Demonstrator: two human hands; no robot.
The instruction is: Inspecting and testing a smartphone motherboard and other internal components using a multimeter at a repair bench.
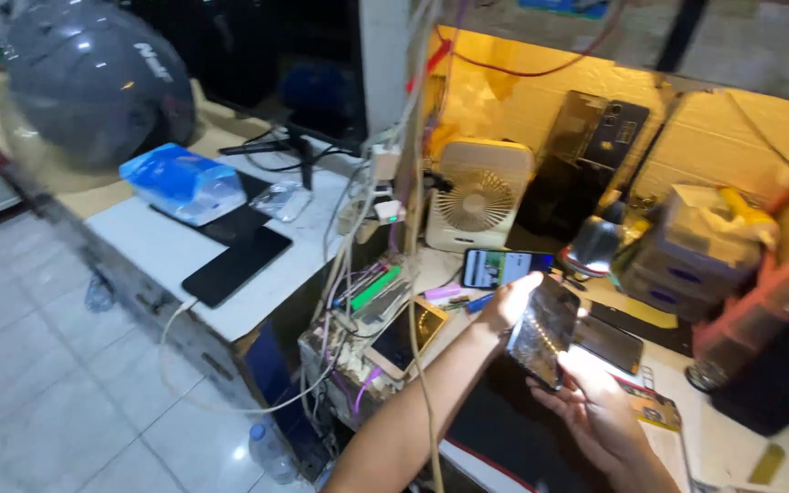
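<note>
Both hands are up over the bench with a dark smartphone (543,331) between them, tilted on edge, its glossy screen catching a row of lamp glints. The left hand (510,304) grips the upper end, fingers curled round the top edge in strong glare, so whether they press together I cannot tell. The right hand (595,406) cradles the lower end from beneath, fingers (552,393) slightly spread and bent up against the phone's bottom edge. Just beyond the left fingertips, a lit phone (501,267) lies flat on the bench, screen glowing. Behind that stands a small white desk fan (478,196). Right beside the right hand's knuckles, another dark phone (609,340) lies flat. Off past the left forearm, a gold-rimmed device (406,336) sits among tangled cables (351,274). Well away on the white counter (148,239), a black phone (235,265) lies near a blue packet (182,183).
</note>
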